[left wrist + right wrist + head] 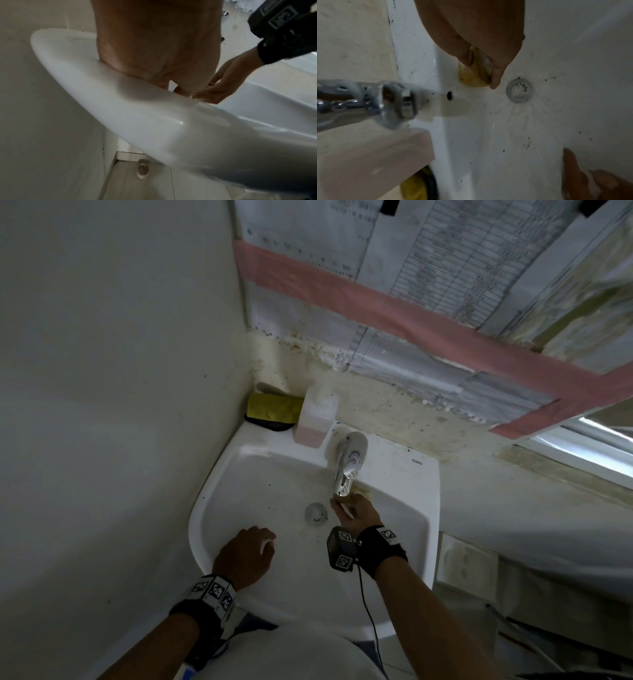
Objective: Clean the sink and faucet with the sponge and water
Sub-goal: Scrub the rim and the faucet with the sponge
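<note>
While the head view hides it, the right wrist view shows the right hand [488,40] pinching a yellow sponge [474,75].

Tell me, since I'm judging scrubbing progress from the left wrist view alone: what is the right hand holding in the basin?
Observer: The right hand grips a yellow sponge, held against the back wall of the sink beside the overflow hole.
Operator: Is it clean yet?
Observer: No; dark specks dot the surface around the drain.
Operator: Any other supplies nearby?
Observer: A second sponge and a soap bottle sit at the rear left corner, left of the faucet.
</note>
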